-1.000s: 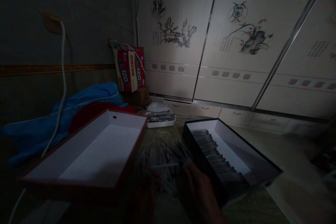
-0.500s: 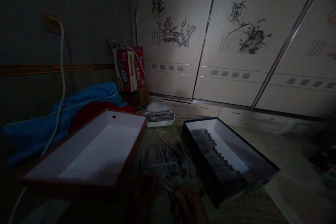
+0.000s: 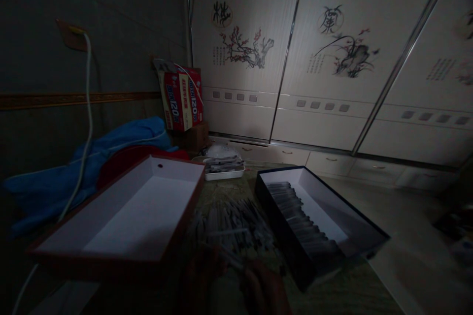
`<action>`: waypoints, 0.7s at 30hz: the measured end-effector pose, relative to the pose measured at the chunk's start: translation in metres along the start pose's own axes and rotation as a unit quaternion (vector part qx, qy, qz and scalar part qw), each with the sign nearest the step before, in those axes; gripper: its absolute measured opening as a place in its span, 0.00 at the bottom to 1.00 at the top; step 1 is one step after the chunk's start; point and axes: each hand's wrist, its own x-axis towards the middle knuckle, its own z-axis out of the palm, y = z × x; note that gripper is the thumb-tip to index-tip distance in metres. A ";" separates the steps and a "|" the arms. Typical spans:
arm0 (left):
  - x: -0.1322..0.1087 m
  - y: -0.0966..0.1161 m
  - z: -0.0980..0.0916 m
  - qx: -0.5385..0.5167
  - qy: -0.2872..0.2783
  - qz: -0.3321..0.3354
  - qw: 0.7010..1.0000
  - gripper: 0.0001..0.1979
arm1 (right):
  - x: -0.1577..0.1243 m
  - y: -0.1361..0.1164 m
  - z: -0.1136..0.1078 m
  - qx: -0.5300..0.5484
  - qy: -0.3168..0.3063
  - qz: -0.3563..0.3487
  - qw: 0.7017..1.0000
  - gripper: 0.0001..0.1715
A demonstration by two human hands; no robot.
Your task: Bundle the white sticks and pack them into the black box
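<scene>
Since a second ago, the right hand [image 3: 263, 286] has come away from the dark box [image 3: 283, 231] toward the left hand [image 3: 201, 273]. I see that box near the table's [image 3: 231, 189] right edge, a red box [image 3: 140, 214] leftward, loose sticks [image 3: 236, 219] between. Right fingers close on a thin stick [image 3: 232, 257] at the near side; the left's grip I can't tell.

Your two hands, bottom centre, close together, dark and blurry. Left hand [image 3: 203, 271]: dimmer, fingertips toward the right hand, exact finger pose unreadable. Right hand [image 3: 264, 285]: fingers curled inward, back of hand up, angled left. Wrists lost in shadow.
</scene>
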 end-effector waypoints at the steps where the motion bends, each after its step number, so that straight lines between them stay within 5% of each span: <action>1: 0.001 -0.002 0.000 -0.002 0.007 0.001 1.000 0.17 | 0.000 0.001 -0.001 -0.003 0.007 -0.004 1.000 0.32; 5: 0.004 -0.010 0.003 -0.037 0.017 -0.011 0.999 0.19 | 0.000 0.003 -0.001 -0.029 0.061 0.000 0.998 0.31; 11: 0.000 0.000 0.004 -0.036 0.009 0.004 0.999 0.16 | 0.000 0.005 0.001 -0.023 0.028 -0.012 0.999 0.34; 15: -0.002 0.001 0.001 -0.014 0.014 0.005 1.000 0.12 | -0.002 0.005 0.002 -0.030 0.064 0.013 0.997 0.33; 21: 0.001 -0.009 -0.003 0.021 0.018 0.049 0.998 0.14 | -0.001 0.006 0.003 -0.025 0.006 0.011 1.000 0.38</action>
